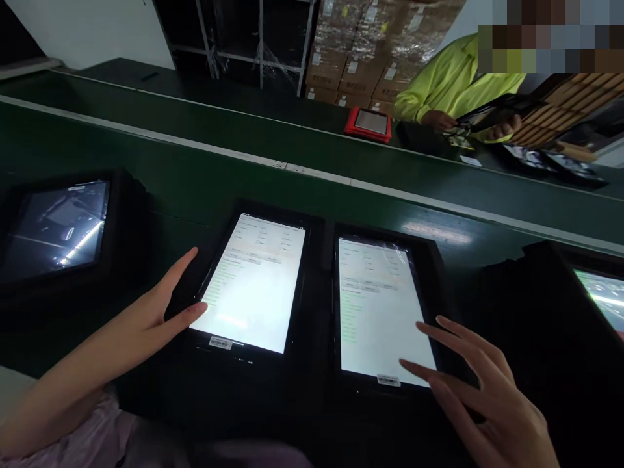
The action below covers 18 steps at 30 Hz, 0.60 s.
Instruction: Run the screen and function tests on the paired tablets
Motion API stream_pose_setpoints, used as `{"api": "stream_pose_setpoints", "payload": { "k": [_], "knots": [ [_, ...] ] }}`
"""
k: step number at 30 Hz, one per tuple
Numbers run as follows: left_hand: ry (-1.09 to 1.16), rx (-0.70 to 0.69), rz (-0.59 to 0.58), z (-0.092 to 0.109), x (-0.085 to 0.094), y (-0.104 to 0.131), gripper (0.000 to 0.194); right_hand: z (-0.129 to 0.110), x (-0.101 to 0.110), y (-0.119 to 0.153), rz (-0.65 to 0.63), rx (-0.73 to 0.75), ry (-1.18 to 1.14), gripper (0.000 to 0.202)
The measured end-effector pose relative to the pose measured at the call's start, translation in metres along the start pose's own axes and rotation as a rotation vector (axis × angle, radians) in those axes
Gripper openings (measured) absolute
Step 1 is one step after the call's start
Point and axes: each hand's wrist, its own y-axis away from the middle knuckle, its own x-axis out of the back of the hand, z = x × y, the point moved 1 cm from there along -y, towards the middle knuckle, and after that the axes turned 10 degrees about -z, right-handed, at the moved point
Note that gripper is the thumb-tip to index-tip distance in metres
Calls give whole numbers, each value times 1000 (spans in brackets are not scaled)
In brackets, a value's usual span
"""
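Two lit tablets lie side by side in front of me, each in a black tray or frame. The left tablet [253, 292] shows a white screen with green text lines and has a barcode sticker [220, 342] at its lower edge. My left hand [168, 305] is at its left side, fingers apart, with one fingertip at the screen's edge. Over the lower right part of the right tablet [375, 325] is my right hand [482, 383], fingers spread and holding nothing. Whether its fingertips touch the glass I cannot tell. A similar barcode sticker [389, 381] sits below that screen.
At left, a dark-screened tablet [58, 224] rests on a black stack; another lit screen [604, 296] is at the right edge. Across the green bench [195, 140], a person in a yellow top [451, 81] holds a dark item near a red case [369, 125]. Wrapped cartons [361, 65] stand behind.
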Motion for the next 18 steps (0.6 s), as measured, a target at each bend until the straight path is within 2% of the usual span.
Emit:
{"api": "stream_pose_setpoints", "payload": {
  "k": [3,6,9,13,18],
  "knots": [
    [-6,9,-86,4,-1,2,101,-10,2,9,-70,18,-10,29],
    [-49,-33,-108,4,-2,0,105,-11,-3,14,-129,-21,18,30],
    [-109,-44,-127,0,-6,-1,110,-5,-10,16,-114,-86,74,29],
    [-199,-23,-55,0,-14,-3,119,-2,-14,17,-12,-168,115,34],
    [-139,60,53,16,-18,-17,123,-9,-13,14,63,-145,75,29]
  ]
}}
